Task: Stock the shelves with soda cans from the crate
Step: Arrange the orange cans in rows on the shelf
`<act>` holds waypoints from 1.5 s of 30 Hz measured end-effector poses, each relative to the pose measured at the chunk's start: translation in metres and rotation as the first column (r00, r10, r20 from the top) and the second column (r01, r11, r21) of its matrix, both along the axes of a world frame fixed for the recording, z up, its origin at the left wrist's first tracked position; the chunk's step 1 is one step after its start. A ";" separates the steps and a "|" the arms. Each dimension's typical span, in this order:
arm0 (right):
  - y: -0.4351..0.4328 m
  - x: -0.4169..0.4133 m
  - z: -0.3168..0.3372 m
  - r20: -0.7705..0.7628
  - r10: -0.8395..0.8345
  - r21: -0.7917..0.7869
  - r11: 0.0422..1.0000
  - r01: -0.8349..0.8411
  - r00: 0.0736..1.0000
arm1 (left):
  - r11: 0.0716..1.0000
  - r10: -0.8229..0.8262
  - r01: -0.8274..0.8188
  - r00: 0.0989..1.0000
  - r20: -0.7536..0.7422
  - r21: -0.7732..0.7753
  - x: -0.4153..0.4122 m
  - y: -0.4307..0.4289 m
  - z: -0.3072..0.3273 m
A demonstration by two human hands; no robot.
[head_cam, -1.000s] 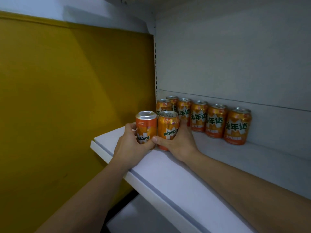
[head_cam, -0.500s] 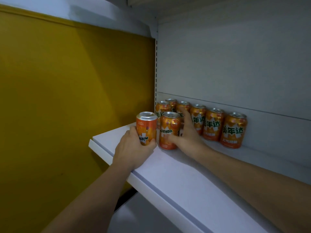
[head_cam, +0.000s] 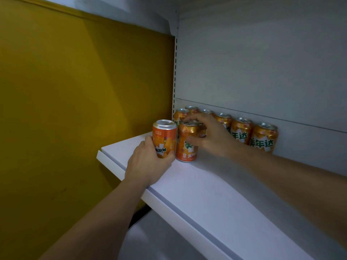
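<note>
A: How much is stocked?
B: One back row stands on the shelf. The left hand grips a front can, the right hand pinches the next can beside it. The crate is not visible, so the remainder is unknown.

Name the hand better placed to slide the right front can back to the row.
Right. The right hand grips the right front can at rim and side, nearest the back row; the left hand is wrapped round the left front can.
</note>
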State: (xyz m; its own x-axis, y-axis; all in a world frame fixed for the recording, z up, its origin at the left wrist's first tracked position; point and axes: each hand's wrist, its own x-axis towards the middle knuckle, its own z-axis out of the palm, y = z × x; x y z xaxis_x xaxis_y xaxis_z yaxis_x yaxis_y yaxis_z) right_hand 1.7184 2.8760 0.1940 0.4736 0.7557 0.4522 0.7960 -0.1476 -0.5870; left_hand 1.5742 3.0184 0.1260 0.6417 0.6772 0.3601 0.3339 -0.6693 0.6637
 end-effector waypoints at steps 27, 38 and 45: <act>0.046 0.038 -0.006 0.198 -0.489 0.010 0.868 0.497 0.850 | 1.000 0.002 -0.002 1.000 0.002 0.016 -0.001 0.002 -0.002; 0.029 0.007 -0.007 0.108 -0.375 0.313 0.892 0.327 0.921 | 1.000 -0.020 0.021 0.998 -0.053 0.011 -0.003 0.003 0.001; 0.023 -0.025 0.000 -0.117 0.260 -0.050 0.962 -0.268 0.958 | 0.995 -0.088 0.093 0.988 -0.124 0.035 -0.004 0.003 0.002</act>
State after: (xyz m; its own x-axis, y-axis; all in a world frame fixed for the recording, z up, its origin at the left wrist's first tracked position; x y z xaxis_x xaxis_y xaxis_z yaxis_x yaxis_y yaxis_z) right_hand 1.6938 2.8993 0.1936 0.2967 0.8866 0.3549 0.7440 0.0184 -0.6679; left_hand 1.5706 3.0218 0.1281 0.7405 0.6010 0.3007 0.3479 -0.7257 0.5936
